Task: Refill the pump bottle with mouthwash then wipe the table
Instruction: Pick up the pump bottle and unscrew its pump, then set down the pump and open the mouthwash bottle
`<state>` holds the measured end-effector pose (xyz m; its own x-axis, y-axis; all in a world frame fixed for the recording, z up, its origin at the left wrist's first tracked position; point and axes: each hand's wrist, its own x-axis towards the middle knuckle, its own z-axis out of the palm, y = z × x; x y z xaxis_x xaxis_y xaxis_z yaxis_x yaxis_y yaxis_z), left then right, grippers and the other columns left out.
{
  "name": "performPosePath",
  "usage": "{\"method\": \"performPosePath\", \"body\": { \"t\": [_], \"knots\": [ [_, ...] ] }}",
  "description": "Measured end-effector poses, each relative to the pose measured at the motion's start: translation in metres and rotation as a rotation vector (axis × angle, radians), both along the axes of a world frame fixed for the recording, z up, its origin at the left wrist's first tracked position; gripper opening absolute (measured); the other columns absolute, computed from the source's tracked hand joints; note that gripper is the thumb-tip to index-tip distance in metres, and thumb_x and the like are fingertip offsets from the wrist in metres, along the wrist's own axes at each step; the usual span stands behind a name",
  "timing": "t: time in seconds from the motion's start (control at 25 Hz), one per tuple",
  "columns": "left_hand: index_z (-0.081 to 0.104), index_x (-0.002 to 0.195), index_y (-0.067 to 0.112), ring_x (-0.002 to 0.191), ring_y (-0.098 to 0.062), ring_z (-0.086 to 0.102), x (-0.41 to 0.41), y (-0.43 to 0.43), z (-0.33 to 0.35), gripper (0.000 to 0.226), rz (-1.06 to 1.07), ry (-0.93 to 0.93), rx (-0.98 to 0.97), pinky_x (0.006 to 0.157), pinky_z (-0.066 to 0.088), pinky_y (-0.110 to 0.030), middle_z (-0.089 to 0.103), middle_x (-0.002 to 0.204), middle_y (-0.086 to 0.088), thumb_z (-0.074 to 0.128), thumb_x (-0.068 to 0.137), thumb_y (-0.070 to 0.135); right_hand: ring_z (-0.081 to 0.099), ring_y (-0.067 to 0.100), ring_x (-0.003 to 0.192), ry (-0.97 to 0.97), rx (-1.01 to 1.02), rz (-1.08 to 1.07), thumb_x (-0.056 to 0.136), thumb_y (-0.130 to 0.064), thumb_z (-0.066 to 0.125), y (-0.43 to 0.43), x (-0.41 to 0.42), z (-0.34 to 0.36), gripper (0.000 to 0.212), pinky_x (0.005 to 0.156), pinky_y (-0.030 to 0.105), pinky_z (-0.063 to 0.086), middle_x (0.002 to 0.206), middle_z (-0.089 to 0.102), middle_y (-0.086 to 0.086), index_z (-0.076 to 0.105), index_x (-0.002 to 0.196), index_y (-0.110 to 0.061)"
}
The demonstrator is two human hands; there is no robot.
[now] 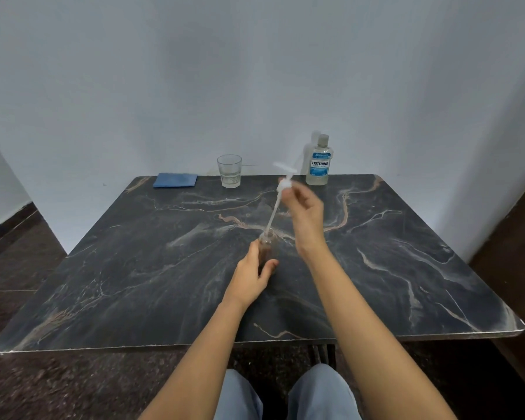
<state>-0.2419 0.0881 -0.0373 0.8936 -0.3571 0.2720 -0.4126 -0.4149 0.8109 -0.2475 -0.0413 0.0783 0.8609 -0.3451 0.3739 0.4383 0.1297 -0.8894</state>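
Along the far edge of the dark marble table (134, 283) stand a clear mouthwash bottle (319, 165), folded blue cloth (175, 180) and glass tumbler (229, 171). At its middle the left hand (252, 275) grips the small clear pump bottle (267, 244); the right hand (305, 216) pinches the white pump (285, 183) above it

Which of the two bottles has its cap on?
The mouthwash bottle at the back, grey cap on; the pump bottle has its pump raised off the neck in the right hand.

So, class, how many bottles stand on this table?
2. The pump bottle stands mid-table, held by the left hand; the right hand holds its pump raised. The mouthwash bottle stands at the far edge, right of the glass.
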Motion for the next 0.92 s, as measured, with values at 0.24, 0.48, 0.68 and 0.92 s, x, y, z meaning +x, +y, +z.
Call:
{"method": "performPosePath", "body": {
  "t": [0.24,0.48,0.68,0.92],
  "knots": [
    [0.032,0.139,0.023,0.131,-0.016,0.048,0.004,-0.001,-0.002,0.050,0.009,0.018,0.018,0.108,0.039,-0.035,0.048,0.145,0.005,0.053,0.096,0.039,0.053,0.008,0.060,0.187,-0.332,-0.406,0.078,-0.035,0.072,-0.048,0.009,0.026,0.028,0.063,0.024,0.048,0.068,0.061,-0.003,0.066,0.076,-0.008],
    [0.022,0.146,0.023,0.138,-0.012,0.038,0.007,-0.003,-0.007,0.059,0.019,0.040,0.062,0.108,0.031,-0.026,0.035,0.154,0.006,0.053,0.097,0.031,0.065,0.028,0.090,0.829,-0.950,-0.336,0.076,-0.032,0.070,-0.055,-0.006,-0.058,0.025,0.084,0.042,0.053,0.093,0.071,0.009,0.071,0.087,-0.009],
    [0.020,0.148,0.022,0.140,-0.012,0.036,0.008,-0.003,-0.009,0.065,0.027,0.045,0.086,0.106,0.029,-0.022,0.032,0.155,0.004,0.056,0.095,0.030,0.053,0.030,0.114,0.852,-1.043,-0.396,0.075,-0.043,0.072,-0.047,-0.006,-0.077,0.047,0.094,0.041,0.044,0.113,0.065,0.008,0.062,0.108,-0.011],
    [0.013,0.151,0.016,0.138,-0.016,0.035,-0.007,0.000,0.001,0.095,0.115,0.032,0.030,0.112,0.032,-0.029,0.030,0.153,-0.004,0.074,0.080,0.035,0.053,0.025,0.109,0.802,-0.870,-0.293,0.068,-0.056,0.073,-0.061,-0.004,-0.078,0.049,0.091,0.041,0.046,0.107,0.063,0.001,0.058,0.096,-0.019]
  ]
}}
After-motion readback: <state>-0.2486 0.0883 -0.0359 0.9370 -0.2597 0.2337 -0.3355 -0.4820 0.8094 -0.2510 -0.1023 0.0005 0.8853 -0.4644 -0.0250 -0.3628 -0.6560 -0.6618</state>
